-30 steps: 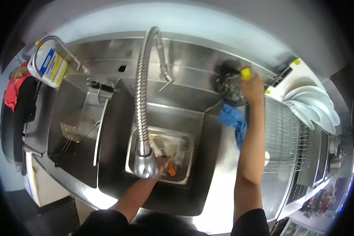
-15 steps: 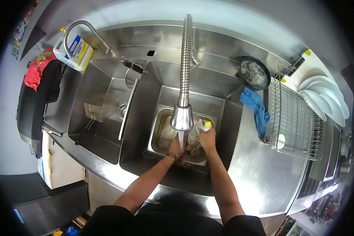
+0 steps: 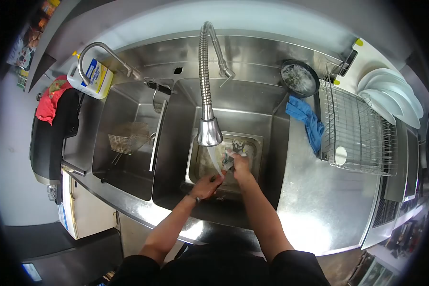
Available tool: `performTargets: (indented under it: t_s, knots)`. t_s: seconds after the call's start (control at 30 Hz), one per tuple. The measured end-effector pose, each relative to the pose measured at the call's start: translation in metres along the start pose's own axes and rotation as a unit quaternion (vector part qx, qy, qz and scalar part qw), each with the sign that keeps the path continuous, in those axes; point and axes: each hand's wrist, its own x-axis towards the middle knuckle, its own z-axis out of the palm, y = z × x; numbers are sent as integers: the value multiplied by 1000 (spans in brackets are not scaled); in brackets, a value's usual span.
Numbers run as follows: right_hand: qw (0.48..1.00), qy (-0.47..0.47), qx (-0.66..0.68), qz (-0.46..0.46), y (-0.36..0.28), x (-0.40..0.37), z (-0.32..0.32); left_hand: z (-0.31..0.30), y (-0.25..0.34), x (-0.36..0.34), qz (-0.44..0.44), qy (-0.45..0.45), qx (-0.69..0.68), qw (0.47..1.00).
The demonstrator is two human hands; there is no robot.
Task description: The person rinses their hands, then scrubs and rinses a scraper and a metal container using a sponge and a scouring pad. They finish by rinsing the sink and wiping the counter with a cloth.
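Water (image 3: pixel 216 161) is seen falling from the spray head (image 3: pixel 209 132) of the coiled faucet into a steel pan (image 3: pixel 252 145), which is set low in the middle sink basin (image 3: pixel 176 143). The right hand (image 3: pixel 240 165) is clenched around a greyish scouring pad (image 3: pixel 230 155) and pressed down inside the pan, just beside the stream. The left hand (image 3: pixel 206 186) is laid at the pan's near rim with its fingers curled toward the water; whether the rim is actually gripped cannot be told. Something small and orange is glimpsed between the two hands, too blurred to name.

A wire fry basket (image 3: pixel 126 138) is lying in the left basin. A white detergent jug (image 3: pixel 91 76) is stood behind it, at the foot of a second faucet (image 3: pixel 102 50). On the worktop (image 3: pixel 314 195) to the right, a blue cloth (image 3: pixel 307 121) is draped beside a wire dish rack (image 3: pixel 362 128), a dark bowl (image 3: pixel 299 78) of steel wool is placed behind the cloth, and white plates (image 3: pixel 395 100) are stacked beyond the rack.
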Motion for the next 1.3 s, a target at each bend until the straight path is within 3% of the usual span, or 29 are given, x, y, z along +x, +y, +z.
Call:
performTargets:
  t_s: [0.03,0.1,0.2,0.27,0.33,0.4,0.43,0.47,0.5,0.57,0.6,0.73,0.8,0.83,0.9,0.93,1.0,1.03,1.1,1.13,1.2,1.23,1.3]
  knots:
    - [999,-33,30,10,6,2,-3,0,-4,-2,-2,1,2,1000]
    - [995,-66,65,20,22,11,-7,0,-15,-3,-69,-64,-290,952]
    - [995,-31,75,52,40,17,-6,-5,-11,3,-77,-105,-312,941]
    - [997,52,-64,-3,37,25,-4,-7,5,-1,-83,-105,-296,946]
    - [994,84,-70,-1,54,75,-27,-7,12,-13,-89,-103,-290,947]
    - [991,115,-74,-1,36,91,-47,-15,13,-24,-110,-100,-156,977]
    - [942,101,-260,-186,4,74,-48,-19,10,-31,-109,-98,-154,977]
    - [827,82,-428,-356,-19,59,-46,-21,4,-39,-92,-85,-150,981]
    - [828,81,-427,-355,-26,52,-45,-21,-1,-45,-76,-72,-147,984]
    - [726,70,-650,-214,-42,35,-35,-22,-6,-44,-84,-49,-137,986]
    - [719,65,-664,-195,-40,19,-22,-22,-9,-44,-90,-28,-127,987]
    - [751,33,-592,-289,2,24,-13,-17,-21,-31,-74,-18,-70,995]
    - [734,-79,-645,-199,-3,19,-11,-20,-53,-14,-11,-11,-30,999]
    - [735,-80,-643,-199,-6,16,-10,-21,-41,-23,-12,-10,-28,999]
    - [671,-97,-694,-240,-12,8,-10,-22,-5,-49,-39,-4,37,999]
    - [672,-97,-694,-240,-8,12,-11,-22,-8,-49,-39,-4,38,999]
    - [846,8,-478,-238,1,23,-10,-21,-15,-48,-16,5,-16,1000]
    - [845,8,-478,-238,7,35,-15,-21,-12,-50,-16,6,-16,1000]
    - [871,54,-337,-354,15,60,-23,-24,-4,-57,-25,18,-29,999]
    - [871,53,-336,-353,2,41,-14,-26,-9,-55,-25,19,-29,999]
    - [748,-19,-616,-245,-44,-25,14,-25,-23,-50,6,13,-40,999]
    - [748,-19,-617,-244,-41,-24,15,-24,-22,-51,6,12,-41,999]
    - [615,-118,-733,-265,-30,-9,10,-21,-16,-54,15,13,5,1000]
